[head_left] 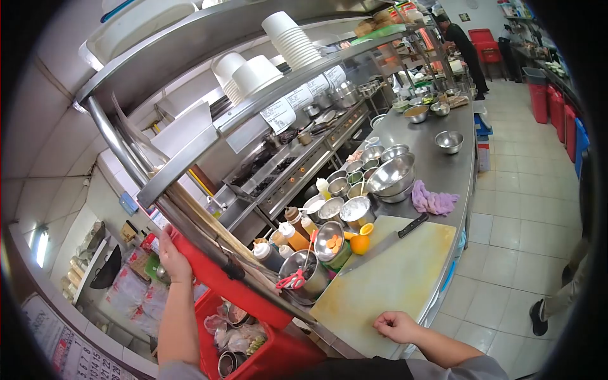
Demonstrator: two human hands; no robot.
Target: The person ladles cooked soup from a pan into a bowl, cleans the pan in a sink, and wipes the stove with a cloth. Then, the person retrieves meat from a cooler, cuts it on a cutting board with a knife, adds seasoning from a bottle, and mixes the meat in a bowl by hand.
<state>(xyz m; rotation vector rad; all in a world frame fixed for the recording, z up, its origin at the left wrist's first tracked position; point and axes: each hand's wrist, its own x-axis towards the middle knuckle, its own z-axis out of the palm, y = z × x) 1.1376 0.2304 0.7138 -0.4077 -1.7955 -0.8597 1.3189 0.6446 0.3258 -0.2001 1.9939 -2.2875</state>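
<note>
My left hand (175, 258) grips the edge of a raised red lid (218, 275), its fingertips partly hidden behind it. Under the lid, a red cooler box (285, 354) stands open, with plastic bags (244, 335) and metal containers inside. My right hand (396, 326) is loosely curled, with nothing visible in it, near the front edge of a worn cutting board (392, 278). A kitchen knife (389, 242) with a black handle lies across the board's far side. Beside it are an orange (360, 244) and a cut orange piece (367, 228).
Red-handled scissors (292, 279) stand in a metal pot left of the board, near sauce bottles (294, 237). Metal bowls (391, 174) and a purple cloth (434, 199) sit farther along the counter. A shelf post (120, 152) rises left. Other people (465, 50) stand in the aisle.
</note>
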